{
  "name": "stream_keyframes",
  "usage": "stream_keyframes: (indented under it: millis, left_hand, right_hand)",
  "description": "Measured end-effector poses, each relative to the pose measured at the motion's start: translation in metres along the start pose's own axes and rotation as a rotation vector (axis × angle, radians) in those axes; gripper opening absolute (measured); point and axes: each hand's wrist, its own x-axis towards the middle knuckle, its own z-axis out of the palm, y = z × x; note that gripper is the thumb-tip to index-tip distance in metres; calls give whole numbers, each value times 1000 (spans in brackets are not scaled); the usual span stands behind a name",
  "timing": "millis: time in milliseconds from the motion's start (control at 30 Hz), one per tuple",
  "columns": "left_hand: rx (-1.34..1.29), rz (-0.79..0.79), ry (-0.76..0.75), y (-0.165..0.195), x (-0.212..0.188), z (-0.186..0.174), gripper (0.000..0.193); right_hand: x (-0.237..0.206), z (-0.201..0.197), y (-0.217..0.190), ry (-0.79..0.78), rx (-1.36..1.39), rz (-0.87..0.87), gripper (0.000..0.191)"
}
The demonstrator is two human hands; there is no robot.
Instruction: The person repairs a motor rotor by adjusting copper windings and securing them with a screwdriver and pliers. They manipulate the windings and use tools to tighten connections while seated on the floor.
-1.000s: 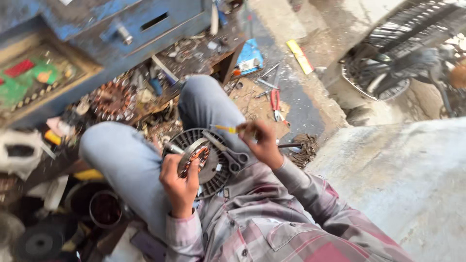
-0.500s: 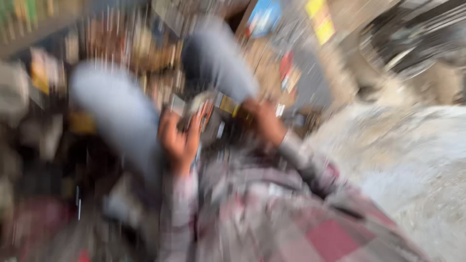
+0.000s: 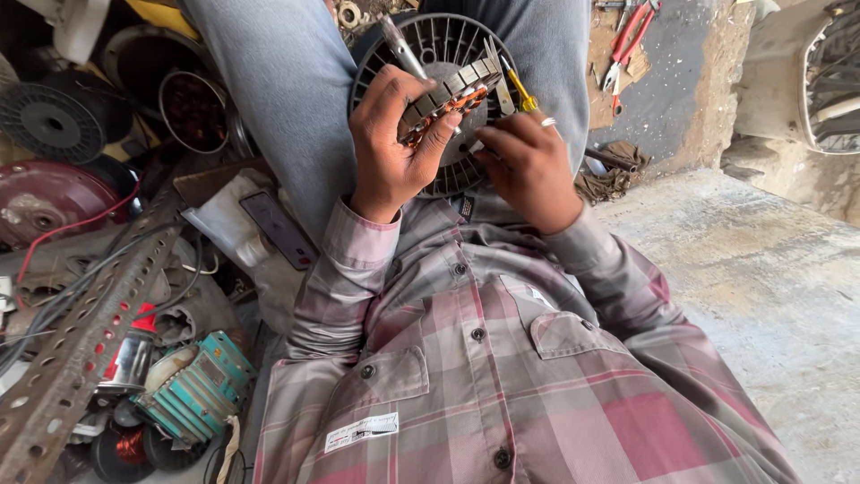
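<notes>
Head view, only one:

- Left hand (image 3: pixel 390 143) wrapped round a motor stator (image 3: pixel 448 97), the laminated ring with copper winding showing at the inner edge. Fingers clamped on it, thumb over the near side.
- Stator sits tilted, resting against a round grey slotted fan cover (image 3: pixel 457 54) that lies in the person's lap between the knees.
- Right hand (image 3: pixel 528 166) closed round a yellow-handled tool (image 3: pixel 518 88), likely a small screwdriver; the tip goes in at the stator's edge next to the winding. Ring on one finger. Grip looks shut on the handle, tip contact is hidden by the fingers.
- A metal shaft or rod (image 3: pixel 401 47) sticks up behind the left hand; can't tell what it belongs to.
- Red-handled pliers (image 3: pixel 627 40) on the floor top right, well apart from both hands.
- Left side is a scrap pile: perforated steel angle (image 3: pixel 85 345), teal motor body (image 3: pixel 202 381), dark reel (image 3: pixel 45 121), red disc (image 3: pixel 40 197), loose wires.
- Concrete slab (image 3: pixel 761 296) on the right.

Progress, my read: stator already out of its housing and in hand, cover off, so strip-down is done. Winding is still in the slots, copper visible, so work on the coil or slot insulation looks early to mid. Nothing reassembled.
</notes>
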Motion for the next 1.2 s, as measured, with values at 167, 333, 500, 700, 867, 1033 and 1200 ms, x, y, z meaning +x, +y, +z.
stream_keyframes:
  millis: [167,333,500,700,867,1033,1200]
  left_hand:
    - [-30,8,13,-1,1,-1,32]
    - [-139,-80,-6,-2,5,-6,29]
    - [-151,-151,-18,-11,7,-4,28]
    - [-172,-180,-54,-18,10,-8,30]
    - [-168,-185,-72,-20,10,-11,30]
    - [-53,-118,-66,-19,13,-11,30]
    - [-72,-95,-32,-18,15,-11,28]
  right_hand:
    - [7,1,2,-54,57,-7,19]
    - [26,-23,0,34,228,55,10]
    - [58,-22,10,181,186,-289,14]
    - [75,-28,17,71,64,-512,16]
    - [74,-24,20,36,162,-447,16]
    - [78,-20,21,20,257,-407,13]
    - [83,-19,15,52,248,-390,14]
